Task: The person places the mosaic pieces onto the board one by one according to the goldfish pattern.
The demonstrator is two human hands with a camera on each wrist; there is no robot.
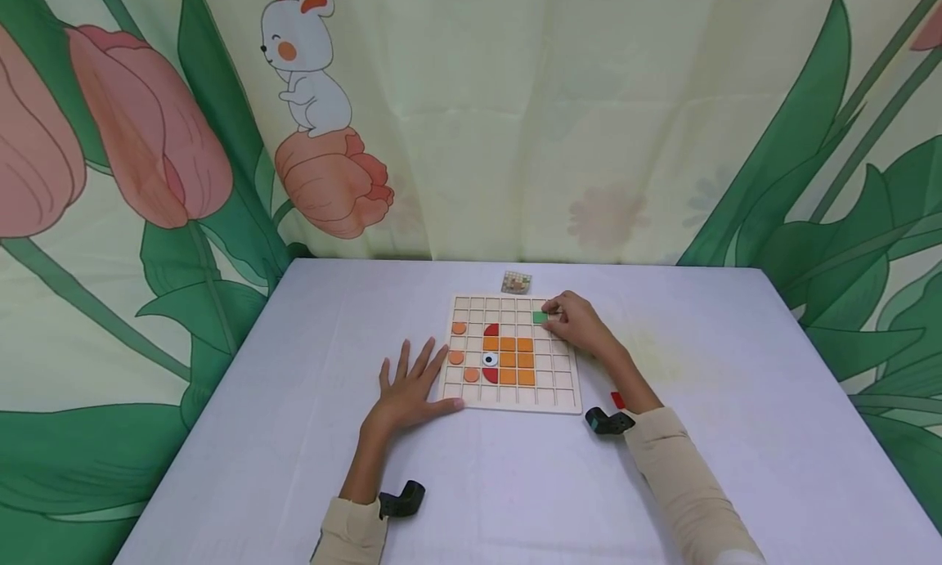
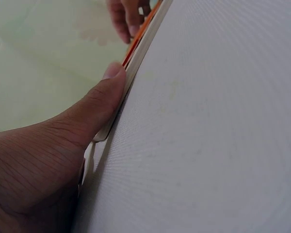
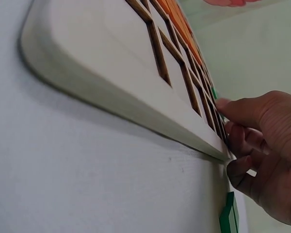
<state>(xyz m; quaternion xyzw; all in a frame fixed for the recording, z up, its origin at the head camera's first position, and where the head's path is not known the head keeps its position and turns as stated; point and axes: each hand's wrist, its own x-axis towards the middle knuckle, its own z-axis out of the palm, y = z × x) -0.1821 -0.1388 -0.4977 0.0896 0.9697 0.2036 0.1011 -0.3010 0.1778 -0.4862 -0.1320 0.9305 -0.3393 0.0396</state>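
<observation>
A pale wooden grid board (image 1: 555,397) lies on the table. My left hand (image 1: 408,393) has its fingers spread on the cloth along the board's left side, the thumb (image 2: 104,97) against its front edge. At the board's far right, my right hand (image 1: 577,324) pinches a small green square tile (image 1: 540,317) between thumb and forefinger, low over the cells. Orange square tiles (image 1: 508,345) fill a block in the middle. Beside them are a round eye tile (image 1: 490,359), red curved pieces (image 1: 491,330) and orange discs (image 1: 456,357) to the left.
Behind the board sits a small patterned square card (image 1: 517,282). A red piece (image 1: 617,400) lies on the white tablecloth (image 1: 500,483) by my right forearm. Another green piece (image 3: 229,213) rests off the board near the right hand. A printed curtain (image 1: 515,140) hangs behind the table.
</observation>
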